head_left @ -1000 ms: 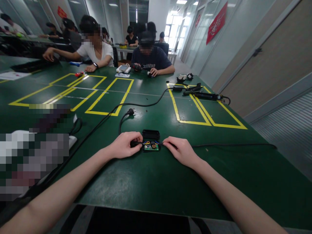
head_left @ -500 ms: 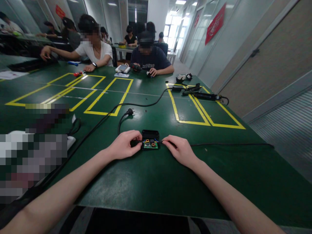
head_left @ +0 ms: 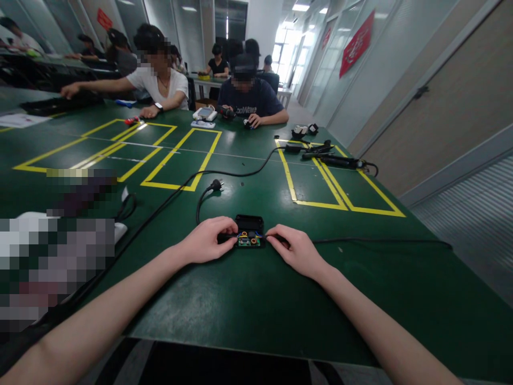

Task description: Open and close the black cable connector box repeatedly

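A small black plastic case (head_left: pixel 249 221) lies opened out on the green table in front of me. In its near half sits a green circuit board (head_left: pixel 244 242) with copper-wound coils and thin blue and yellow wires. At the case's left end, my left hand (head_left: pixel 210 239) pinches a black cable (head_left: pixel 228 236) where it enters. On the opposite side my right hand (head_left: pixel 295 248) has thumb and forefinger closed on another black cable (head_left: pixel 360 240), which runs off to the right across the table. The fingertips partly hide both cable ends.
Beyond my left hand lies a black power plug (head_left: pixel 216 185). A long black cord (head_left: pixel 224 173) crosses the table toward black tools (head_left: pixel 340 159) inside yellow tape outlines (head_left: pixel 320 203). Blurred-out items (head_left: pixel 60 256) occupy the left. Two people sit across the table.
The view has shifted slightly, so most of the scene appears a little farther right. Both hands keep their pinch on the cables, close to the case.
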`<state>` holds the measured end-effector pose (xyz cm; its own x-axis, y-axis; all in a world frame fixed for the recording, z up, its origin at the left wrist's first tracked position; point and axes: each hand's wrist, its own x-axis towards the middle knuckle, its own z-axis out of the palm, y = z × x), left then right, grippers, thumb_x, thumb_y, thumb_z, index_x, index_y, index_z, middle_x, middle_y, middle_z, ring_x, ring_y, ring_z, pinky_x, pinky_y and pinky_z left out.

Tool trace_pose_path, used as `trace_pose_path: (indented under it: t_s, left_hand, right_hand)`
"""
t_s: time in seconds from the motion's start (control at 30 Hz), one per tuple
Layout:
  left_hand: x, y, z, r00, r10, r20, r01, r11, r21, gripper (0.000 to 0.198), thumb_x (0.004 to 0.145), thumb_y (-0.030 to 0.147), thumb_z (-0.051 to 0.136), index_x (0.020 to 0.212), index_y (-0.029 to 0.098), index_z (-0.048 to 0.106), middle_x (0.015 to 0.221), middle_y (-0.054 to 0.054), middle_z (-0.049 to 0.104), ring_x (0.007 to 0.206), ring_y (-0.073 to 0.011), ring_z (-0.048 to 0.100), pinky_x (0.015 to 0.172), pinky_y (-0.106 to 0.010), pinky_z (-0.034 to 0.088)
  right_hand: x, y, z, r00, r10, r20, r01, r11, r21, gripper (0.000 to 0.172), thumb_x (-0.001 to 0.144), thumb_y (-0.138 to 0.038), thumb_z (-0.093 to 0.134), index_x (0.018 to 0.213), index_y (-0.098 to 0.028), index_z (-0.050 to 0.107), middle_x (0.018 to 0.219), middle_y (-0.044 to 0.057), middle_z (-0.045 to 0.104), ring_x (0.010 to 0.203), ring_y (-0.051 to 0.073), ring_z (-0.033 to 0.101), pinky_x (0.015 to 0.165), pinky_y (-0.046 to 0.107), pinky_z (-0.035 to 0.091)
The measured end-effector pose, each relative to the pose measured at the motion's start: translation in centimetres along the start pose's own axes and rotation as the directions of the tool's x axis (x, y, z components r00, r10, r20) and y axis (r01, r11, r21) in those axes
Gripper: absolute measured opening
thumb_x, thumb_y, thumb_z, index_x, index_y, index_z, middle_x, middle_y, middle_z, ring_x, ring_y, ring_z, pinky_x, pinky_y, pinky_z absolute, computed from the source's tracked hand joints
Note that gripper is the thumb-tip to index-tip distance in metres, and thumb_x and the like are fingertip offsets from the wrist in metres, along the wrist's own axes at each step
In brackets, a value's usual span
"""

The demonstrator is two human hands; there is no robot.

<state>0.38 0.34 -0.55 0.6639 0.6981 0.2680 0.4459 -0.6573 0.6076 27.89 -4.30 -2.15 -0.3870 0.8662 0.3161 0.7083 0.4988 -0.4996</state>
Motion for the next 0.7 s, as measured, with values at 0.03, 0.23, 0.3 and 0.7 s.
trace_pose_path:
  t_s: [0.03,0.23,0.3,0.7]
  left_hand:
    - [-0.04,-0.07,-0.04,1.0,0.004,0.004,-0.004,1.0,-0.007,0.014,0.09,0.029,0.058,0.099,0.02,0.063,0.083,-0.002,0.065,0.074,-0.0172,0.062,0.069,-0.029,0.05]
    - [-0.18,-0.33,-0.31,0.999,0.016,0.03,-0.016,0.999,-0.03,0.02,0.084,0.031,0.069,0.1,0.02,0.064,0.089,-0.002,0.067,0.079,-0.0182,0.064,0.074,-0.03,0.052]
    - [-0.18,-0.34,-0.29,0.999,0.02,0.036,-0.018,0.999,-0.033,0.019,0.083,0.029,0.07,0.098,0.02,0.064,0.09,-0.002,0.067,0.079,-0.0182,0.064,0.076,-0.03,0.053]
    - [0.01,-0.55,0.53,0.997,0.049,0.053,-0.055,0.992,0.117,0.048,0.092,0.044,0.072,0.133,0.022,0.061,0.105,-0.005,0.066,0.093,-0.0218,0.066,0.08,-0.032,0.052]
  right_hand:
    - [0.0,-0.08,-0.03,1.0,-0.004,0.004,0.004,1.0,0.004,0.019,0.105,-0.031,0.052,0.098,-0.022,0.068,0.088,0.004,0.072,0.072,0.018,0.067,0.066,0.028,0.051]
    - [0.05,-0.23,-0.28,0.998,-0.061,0.012,0.06,0.995,0.081,0.018,0.106,-0.027,0.05,0.102,-0.022,0.066,0.097,0.007,0.072,0.085,0.02,0.069,0.074,0.031,0.055]
    - [0.06,-0.15,-0.3,0.996,-0.092,0.0,0.092,0.991,0.098,0.018,0.107,-0.024,0.049,0.102,-0.021,0.067,0.099,0.008,0.072,0.091,0.021,0.069,0.081,0.033,0.056]
    - [0.04,0.14,-0.3,0.986,-0.168,0.006,0.167,0.981,0.102,0.024,0.106,-0.018,0.047,0.111,-0.023,0.07,0.104,0.009,0.073,0.096,0.023,0.066,0.086,0.039,0.056]
